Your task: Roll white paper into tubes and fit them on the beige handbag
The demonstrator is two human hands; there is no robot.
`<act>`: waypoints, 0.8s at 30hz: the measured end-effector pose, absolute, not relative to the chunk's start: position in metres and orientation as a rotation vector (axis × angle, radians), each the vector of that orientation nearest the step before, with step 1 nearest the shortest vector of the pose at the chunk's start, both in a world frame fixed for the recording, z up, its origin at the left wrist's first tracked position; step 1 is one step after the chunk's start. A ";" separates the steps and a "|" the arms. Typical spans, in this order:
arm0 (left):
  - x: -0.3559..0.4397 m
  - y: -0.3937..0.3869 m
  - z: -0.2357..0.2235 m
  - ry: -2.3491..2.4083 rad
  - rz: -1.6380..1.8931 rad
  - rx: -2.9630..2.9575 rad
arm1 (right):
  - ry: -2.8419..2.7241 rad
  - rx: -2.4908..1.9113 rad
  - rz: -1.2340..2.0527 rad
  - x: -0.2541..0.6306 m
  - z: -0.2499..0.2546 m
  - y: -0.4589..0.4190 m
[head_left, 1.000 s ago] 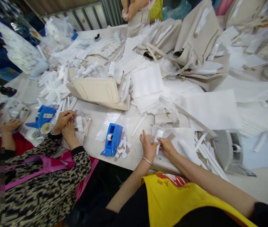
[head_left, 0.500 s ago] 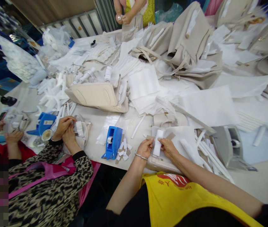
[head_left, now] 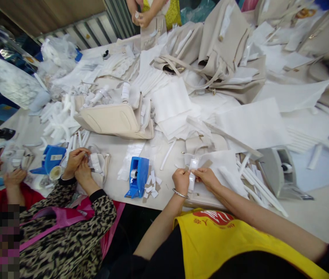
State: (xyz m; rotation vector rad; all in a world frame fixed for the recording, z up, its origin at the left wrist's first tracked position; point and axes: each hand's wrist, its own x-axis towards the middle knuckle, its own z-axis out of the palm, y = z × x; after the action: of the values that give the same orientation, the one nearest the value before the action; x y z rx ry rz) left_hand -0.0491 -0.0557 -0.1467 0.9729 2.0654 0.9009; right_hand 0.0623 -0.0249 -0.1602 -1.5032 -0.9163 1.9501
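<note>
Both the left hand (head_left: 181, 179) and right hand (head_left: 207, 177) pinch a white strip (head_left: 192, 176) near the table edge (head_left: 152, 204).

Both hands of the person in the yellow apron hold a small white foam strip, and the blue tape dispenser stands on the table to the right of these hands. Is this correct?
Not quite. In the head view the blue plastic tape dispenser stands to the left of the hands. The left hand and right hand do hold the small white foam strip.
</note>
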 end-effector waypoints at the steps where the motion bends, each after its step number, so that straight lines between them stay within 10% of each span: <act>1: -0.049 -0.057 -0.145 2.087 0.887 1.059 | -0.904 -1.506 1.953 0.063 -0.158 -0.025; 24: -0.046 -0.068 -0.127 2.053 0.502 1.706 | -1.086 -1.626 1.882 0.059 -0.148 -0.011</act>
State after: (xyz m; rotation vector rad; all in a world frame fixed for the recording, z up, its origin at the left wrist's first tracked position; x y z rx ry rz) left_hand -0.0459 -0.0678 -0.1271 1.7057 2.0526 0.5022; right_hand 0.0587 -0.0112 -0.1480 -1.6260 -1.0860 1.8816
